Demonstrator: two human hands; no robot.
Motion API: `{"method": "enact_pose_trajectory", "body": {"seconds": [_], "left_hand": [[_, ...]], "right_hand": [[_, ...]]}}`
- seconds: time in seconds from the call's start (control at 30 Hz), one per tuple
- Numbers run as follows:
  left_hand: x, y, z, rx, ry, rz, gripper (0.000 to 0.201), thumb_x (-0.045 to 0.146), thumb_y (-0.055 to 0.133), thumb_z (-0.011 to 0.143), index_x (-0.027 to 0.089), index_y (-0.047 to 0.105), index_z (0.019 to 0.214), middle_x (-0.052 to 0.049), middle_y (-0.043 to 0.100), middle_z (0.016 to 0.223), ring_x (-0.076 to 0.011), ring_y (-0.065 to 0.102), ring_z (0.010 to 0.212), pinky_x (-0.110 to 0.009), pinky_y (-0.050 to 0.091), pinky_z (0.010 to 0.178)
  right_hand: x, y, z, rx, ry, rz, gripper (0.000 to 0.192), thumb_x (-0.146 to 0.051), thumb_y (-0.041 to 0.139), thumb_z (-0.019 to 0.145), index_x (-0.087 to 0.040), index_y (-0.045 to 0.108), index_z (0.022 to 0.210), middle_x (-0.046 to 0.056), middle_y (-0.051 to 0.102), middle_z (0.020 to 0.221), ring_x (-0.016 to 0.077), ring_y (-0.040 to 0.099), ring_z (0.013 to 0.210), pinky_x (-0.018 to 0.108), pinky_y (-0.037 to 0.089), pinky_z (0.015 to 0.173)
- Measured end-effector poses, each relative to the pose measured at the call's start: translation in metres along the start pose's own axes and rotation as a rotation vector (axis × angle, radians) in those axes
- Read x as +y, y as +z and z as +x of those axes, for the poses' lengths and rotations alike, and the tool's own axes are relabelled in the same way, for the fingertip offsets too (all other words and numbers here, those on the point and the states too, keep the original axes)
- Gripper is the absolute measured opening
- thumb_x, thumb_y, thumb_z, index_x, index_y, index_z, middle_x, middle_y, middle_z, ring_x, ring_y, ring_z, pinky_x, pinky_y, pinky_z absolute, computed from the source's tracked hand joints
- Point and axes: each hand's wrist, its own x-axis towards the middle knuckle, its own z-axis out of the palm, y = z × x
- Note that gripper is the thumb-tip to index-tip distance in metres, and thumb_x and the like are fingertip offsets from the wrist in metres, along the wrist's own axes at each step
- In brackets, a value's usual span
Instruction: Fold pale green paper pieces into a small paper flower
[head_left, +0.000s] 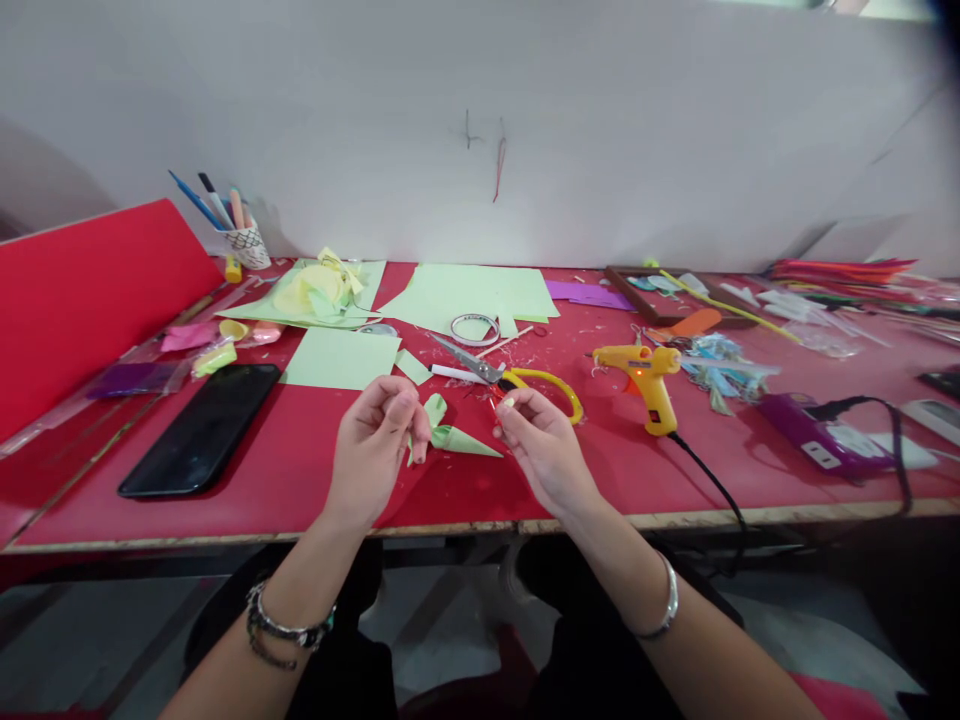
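Note:
My left hand [379, 435] is raised over the table's front part, thumb and fingers closed together. Whatever it may hold is hidden or too small to name. To its right, my right hand [544, 440] pinches a small pale piece [510, 402] between thumb and fingertips. Between the hands and behind them, rolled light green paper pieces [469, 442] lie on the red tabletop [450, 495]. Just beyond my right fingers are scissors with yellow handles [566, 385], their blades partly open. A white pen-like stick [457, 374] lies beside the blades.
A yellow glue gun [651, 385] stands at right, its cord hanging over the edge, near a purple power socket [817, 435]. A black phone [201, 430] lies left. Light green sheets [480, 290], a tape roll [475, 328] and a pen cup [247, 245] are behind.

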Motion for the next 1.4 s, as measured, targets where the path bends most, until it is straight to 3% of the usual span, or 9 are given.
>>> {"method": "enact_pose_trajectory", "body": {"seconds": [0.27,0.43,0.67,1.0,1.13,1.2,1.3,1.4], "left_hand": [[0.0009,0.0029,0.0004,0.014,-0.006,0.022,0.016,0.028,0.045,0.086,0.018,0.051,0.076,0.004,0.049,0.053,-0.0041,0.039,0.040,-0.016,0.030,0.039],[-0.0001,0.0028,0.0025,0.041,-0.110,-0.123,0.007,0.019,0.047,0.083,0.018,0.054,0.086,0.003,0.046,0.060,-0.0039,0.036,0.045,-0.015,0.029,0.042],[0.0011,0.0025,0.0045,0.096,-0.280,-0.334,0.018,0.008,0.044,0.081,0.015,0.056,0.092,0.002,0.047,0.063,-0.0031,0.038,0.046,-0.015,0.036,0.050],[-0.0006,0.0017,0.0070,0.120,-0.281,-0.370,0.024,0.001,0.041,0.077,0.014,0.057,0.089,0.000,0.049,0.065,-0.0035,0.040,0.049,-0.014,0.036,0.048],[-0.0004,0.0024,0.0076,0.131,-0.286,-0.362,0.023,0.000,0.040,0.077,0.014,0.057,0.087,0.001,0.049,0.064,-0.0033,0.039,0.047,-0.014,0.034,0.046],[0.0001,0.0027,0.0078,0.132,-0.291,-0.365,0.023,0.001,0.041,0.077,0.014,0.057,0.086,0.001,0.049,0.064,-0.0032,0.039,0.047,-0.014,0.034,0.045],[0.0011,0.0027,0.0076,0.122,-0.292,-0.368,0.021,0.001,0.043,0.077,0.015,0.057,0.085,0.001,0.048,0.064,-0.0031,0.039,0.047,-0.014,0.034,0.046],[0.0022,0.0025,0.0072,0.122,-0.296,-0.366,0.020,0.002,0.043,0.077,0.015,0.056,0.085,0.002,0.048,0.064,-0.0028,0.038,0.046,-0.014,0.033,0.046]], "right_hand": [[0.0009,-0.0032,0.0032,-0.019,-0.040,-0.117,0.018,-0.031,0.054,0.077,-0.017,0.066,0.081,-0.003,0.053,0.058,0.0048,0.040,0.048,0.019,0.032,0.045],[0.0003,-0.0024,0.0016,-0.059,-0.021,-0.097,0.010,-0.025,0.061,0.071,-0.018,0.065,0.078,-0.003,0.058,0.061,0.0048,0.045,0.048,0.019,0.038,0.048],[-0.0007,-0.0025,0.0009,-0.122,-0.004,-0.071,0.014,-0.027,0.059,0.075,-0.017,0.065,0.082,0.001,0.065,0.069,0.0063,0.055,0.050,0.022,0.046,0.055],[-0.0028,-0.0033,-0.0007,-0.100,-0.045,-0.155,0.034,-0.039,0.049,0.081,-0.016,0.052,0.055,-0.003,0.056,0.048,0.0035,0.044,0.035,0.016,0.032,0.035],[-0.0016,-0.0052,-0.0010,-0.117,-0.034,-0.208,0.025,-0.035,0.054,0.077,-0.015,0.058,0.063,-0.004,0.056,0.048,0.0026,0.042,0.032,0.015,0.030,0.033],[-0.0004,-0.0063,-0.0003,-0.143,-0.010,-0.196,0.015,-0.030,0.057,0.076,-0.016,0.063,0.075,-0.003,0.060,0.053,0.0032,0.047,0.035,0.016,0.036,0.037],[0.0008,-0.0070,0.0009,-0.179,-0.003,-0.146,0.015,-0.026,0.057,0.076,-0.017,0.063,0.086,0.000,0.066,0.067,0.0068,0.059,0.051,0.021,0.049,0.056],[-0.0011,-0.0060,0.0009,-0.177,-0.057,-0.194,0.016,-0.027,0.053,0.079,-0.018,0.061,0.089,0.001,0.067,0.076,0.0098,0.063,0.061,0.027,0.051,0.067]]}}
